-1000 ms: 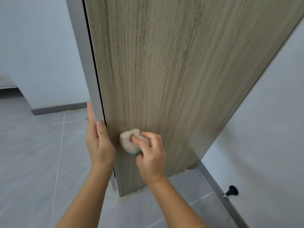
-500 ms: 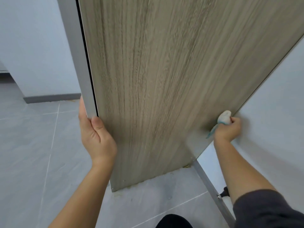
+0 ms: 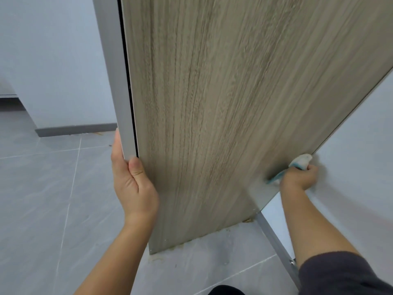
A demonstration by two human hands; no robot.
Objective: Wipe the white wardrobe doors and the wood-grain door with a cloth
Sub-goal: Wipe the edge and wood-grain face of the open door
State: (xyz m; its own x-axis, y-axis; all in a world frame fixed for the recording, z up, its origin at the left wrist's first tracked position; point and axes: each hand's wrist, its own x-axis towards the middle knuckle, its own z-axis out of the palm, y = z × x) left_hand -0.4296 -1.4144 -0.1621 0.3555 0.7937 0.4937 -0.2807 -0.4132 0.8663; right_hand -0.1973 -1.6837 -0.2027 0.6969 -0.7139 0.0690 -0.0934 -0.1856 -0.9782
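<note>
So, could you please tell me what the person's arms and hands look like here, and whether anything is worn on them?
Both hands, left hand and right hand, are bare: no gloves, rings or watch visible. The forearms are uncovered; a dark grey sleeve sits bunched on the right arm.

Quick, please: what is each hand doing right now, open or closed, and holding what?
Left hand: closed on the free edge of the wood-grain door.
Right hand: closed on the cloth, at the door's hinge-side edge.

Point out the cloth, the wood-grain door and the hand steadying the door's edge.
cloth (image 3: 303, 160): head view, white bunched end above the fist.
wood-grain door (image 3: 212, 103): head view, middle of the panel face.
left hand (image 3: 135, 188): head view, back of the hand.
</note>
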